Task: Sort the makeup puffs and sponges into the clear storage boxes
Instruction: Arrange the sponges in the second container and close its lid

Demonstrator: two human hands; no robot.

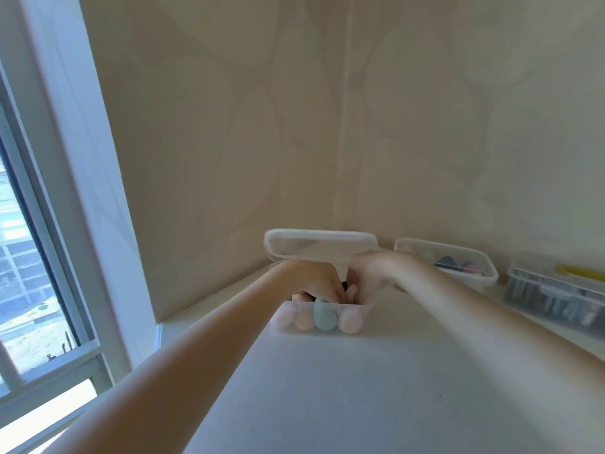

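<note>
A clear storage box point(363, 312) stands on the white table, its lid point(319, 244) tipped up behind it. Through its front wall I see egg-shaped sponges in a row: pink, peach, a teal sponge point(324, 317) and another peach one. Both hands reach into the box from above. My left hand point(314, 280) has its fingers curled down among the sponges beside something dark point(344, 284). My right hand point(370, 273) is bent over the box with fingers pressed in close to the left hand. The fingertips are hidden, so what each holds is unclear.
A second clear box point(484, 280) with dark blue and pink sponges sits open to the right by the wall. Farther right is a clear box point(523, 303) of long dark items with something yellow on top. A window frame point(82, 191) runs along the left.
</note>
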